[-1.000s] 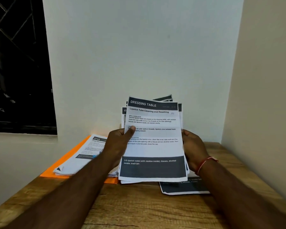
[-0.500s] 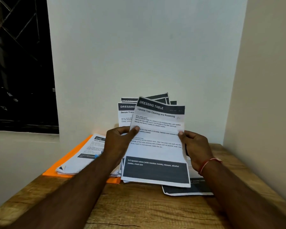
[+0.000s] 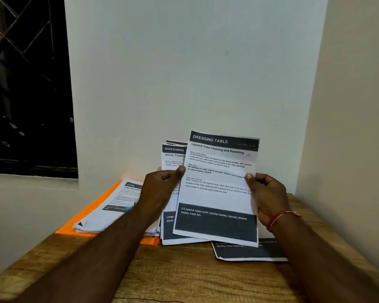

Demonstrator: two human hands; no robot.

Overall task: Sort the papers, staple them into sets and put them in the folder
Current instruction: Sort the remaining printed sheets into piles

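Observation:
I hold a fan of printed sheets upright over the wooden table. My right hand (image 3: 266, 193) pinches the right edge of the front sheet (image 3: 217, 197), headed "DRESSING TABLE, Lipstick Tube Cleaning and Resetting". My left hand (image 3: 160, 191) grips the remaining sheets (image 3: 170, 158) behind it, thumb at the front sheet's left edge. An orange folder (image 3: 74, 226) lies flat at the left with a stack of papers (image 3: 112, 206) on it. One more sheet (image 3: 249, 251) lies on the table under the held ones.
The wooden table (image 3: 184, 274) stands in a corner, with a white wall behind and another wall on the right. A dark window (image 3: 26, 84) with a sill is at the left. No stapler shows in view.
The front sheet has slid to the right, away from the stack in my left hand, uncovering the sheet behind it. My right hand moved from behind the papers to pinch its edge.

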